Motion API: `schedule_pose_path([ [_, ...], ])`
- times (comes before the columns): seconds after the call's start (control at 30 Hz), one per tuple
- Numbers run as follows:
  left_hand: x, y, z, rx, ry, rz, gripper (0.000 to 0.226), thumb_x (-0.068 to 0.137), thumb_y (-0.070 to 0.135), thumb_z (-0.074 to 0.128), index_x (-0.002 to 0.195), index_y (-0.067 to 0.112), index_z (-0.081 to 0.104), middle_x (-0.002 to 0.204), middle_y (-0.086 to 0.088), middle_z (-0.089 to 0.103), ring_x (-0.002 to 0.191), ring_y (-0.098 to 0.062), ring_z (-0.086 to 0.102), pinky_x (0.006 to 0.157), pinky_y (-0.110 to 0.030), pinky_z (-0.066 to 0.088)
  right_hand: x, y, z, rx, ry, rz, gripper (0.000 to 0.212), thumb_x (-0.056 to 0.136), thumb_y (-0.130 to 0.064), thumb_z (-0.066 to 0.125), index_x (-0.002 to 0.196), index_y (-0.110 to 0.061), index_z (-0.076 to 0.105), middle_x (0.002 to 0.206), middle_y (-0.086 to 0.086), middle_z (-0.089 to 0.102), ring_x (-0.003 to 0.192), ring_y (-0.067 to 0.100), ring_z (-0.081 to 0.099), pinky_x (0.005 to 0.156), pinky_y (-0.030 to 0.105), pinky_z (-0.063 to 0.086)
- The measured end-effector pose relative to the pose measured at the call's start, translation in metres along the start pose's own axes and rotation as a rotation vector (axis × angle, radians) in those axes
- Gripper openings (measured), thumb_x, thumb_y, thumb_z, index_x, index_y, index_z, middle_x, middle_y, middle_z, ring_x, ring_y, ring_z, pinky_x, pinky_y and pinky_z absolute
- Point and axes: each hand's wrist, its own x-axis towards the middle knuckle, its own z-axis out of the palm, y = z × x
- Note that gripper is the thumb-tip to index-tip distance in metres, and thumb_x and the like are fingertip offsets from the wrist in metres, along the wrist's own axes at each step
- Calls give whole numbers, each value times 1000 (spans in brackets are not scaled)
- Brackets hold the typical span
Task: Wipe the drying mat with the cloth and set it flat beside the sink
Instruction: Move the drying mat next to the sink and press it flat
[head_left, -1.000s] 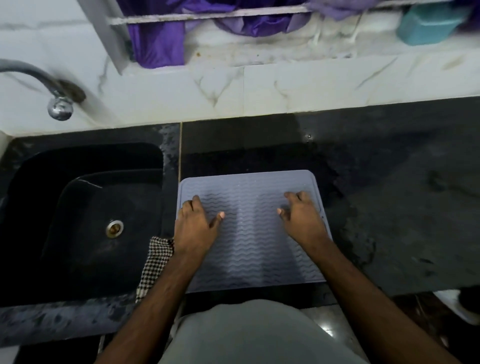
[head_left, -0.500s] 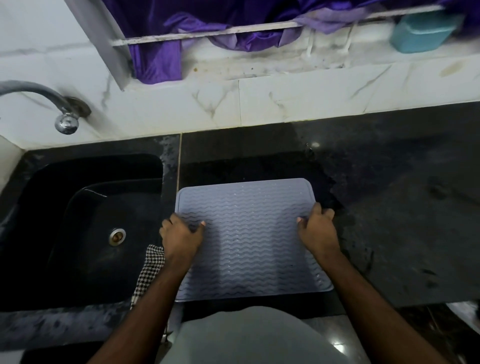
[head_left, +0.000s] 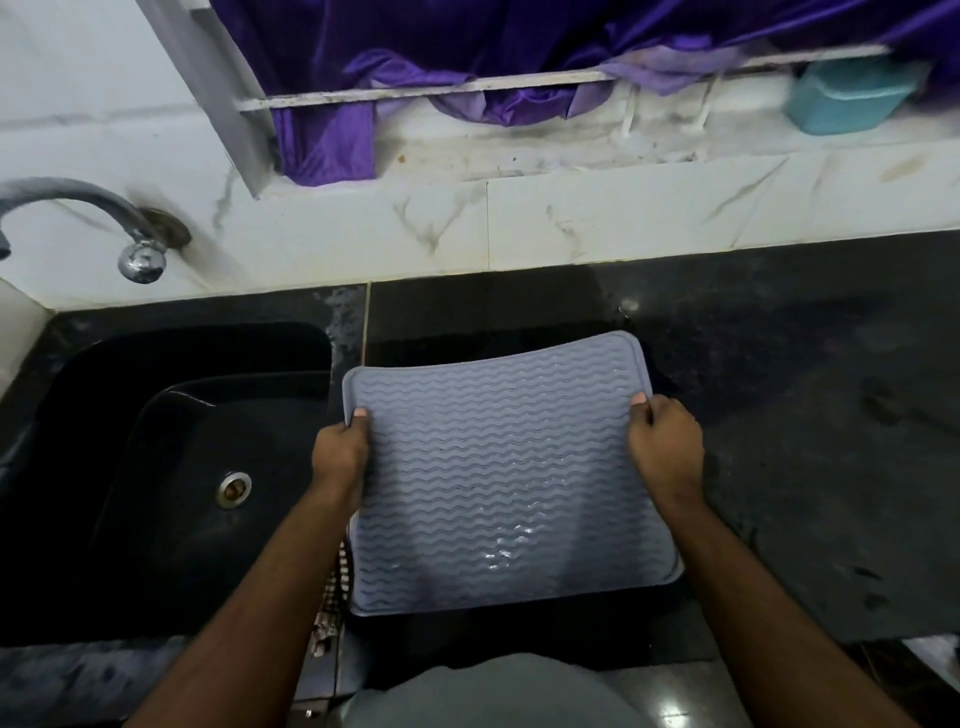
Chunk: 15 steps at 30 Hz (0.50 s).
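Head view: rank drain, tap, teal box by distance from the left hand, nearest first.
From the left hand, gripping the mat's left edge:
1. Drain: just to its left, in the sink bottom.
2. Tap: farther up and left, on the wall.
3. Teal box: farthest, on the ledge at upper right.

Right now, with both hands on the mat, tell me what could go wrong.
1. The drying mat is lifted and bowed, pinched only at its side edges by the left hand and right hand; it may sag or slip.
2. Water glistens near its front; tilting could spill it onto the counter.
3. Its left edge overhangs toward the sink, so it might be set down partly over the basin.
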Motion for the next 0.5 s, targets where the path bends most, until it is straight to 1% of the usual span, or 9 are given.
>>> schedule_pose_path([
  [0.07, 13, 11, 2, -37, 4, -9, 41, 97, 43, 62, 71, 12, 62, 61, 1, 51, 55, -14, 47, 54, -26, 41, 14, -11, -2, 66, -6, 22, 43, 105, -35, 44, 73, -6, 47, 75, 16, 58, 72, 35, 58, 64, 39, 45],
  [0.1, 20, 18, 3, -43, 3, -4, 41, 96, 43, 63, 69, 12, 61, 61, 0, 51, 54, -15, 47, 54, -26, 41, 23, -15, -3, 87, -19, 24, 43, 105, -37, 44, 74, -6, 47, 76, 16, 59, 72, 35, 58, 65, 39, 47],
  [0.13, 27, 27, 4, -47, -4, 3, 39, 97, 42, 63, 71, 12, 61, 65, -1, 54, 58, -17, 50, 56, -28, 44, 33, -20, -3, 99, -41, 16, 43, 105, -37, 44, 75, -7, 48, 78, 16, 61, 74, 35, 59, 67, 40, 49],
  [0.2, 39, 40, 9, -21, -5, 42, 35, 98, 40, 62, 78, 11, 64, 79, -6, 63, 76, -24, 62, 70, -36, 54, 50, -27, 0, 105, -89, 1, 40, 104, -36, 46, 73, -11, 47, 80, 15, 61, 78, 35, 61, 69, 39, 49],
  [0.27, 49, 46, 13, 62, 5, 87, 35, 99, 40, 60, 88, 7, 67, 94, -15, 68, 91, -32, 66, 82, -44, 56, 63, -31, 7, 110, -127, 16, 37, 104, -35, 48, 75, -12, 50, 83, 14, 63, 82, 35, 62, 71, 38, 50],
  [0.33, 59, 49, 15, 171, 9, 123, 43, 100, 41, 57, 104, -1, 67, 106, -25, 67, 100, -40, 65, 87, -47, 54, 73, -33, 17, 115, -163, 40, 34, 103, -34, 49, 82, -9, 56, 88, 15, 65, 86, 34, 63, 74, 41, 53],
  [0.37, 64, 49, 15, 240, 9, 140, 47, 101, 42, 55, 111, -4, 65, 110, -27, 66, 102, -42, 64, 88, -46, 54, 76, -34, 22, 121, -175, 45, 32, 103, -34, 49, 84, -9, 57, 88, 14, 65, 86, 34, 63, 73, 40, 53],
  [0.47, 79, 61, 19, 351, 33, 147, 52, 104, 42, 49, 123, -4, 61, 117, -27, 64, 109, -45, 60, 95, -50, 52, 88, -45, 37, 99, -177, 10, 30, 104, -33, 48, 80, -16, 52, 85, 8, 62, 84, 31, 63, 66, 33, 45],
  [0.5, 84, 68, 21, 360, 53, 147, 51, 104, 42, 48, 124, -3, 60, 118, -27, 64, 110, -46, 60, 94, -48, 51, 95, -51, 41, 80, -178, 5, 29, 104, -34, 46, 81, -17, 52, 87, 8, 62, 85, 31, 63, 67, 34, 47],
])
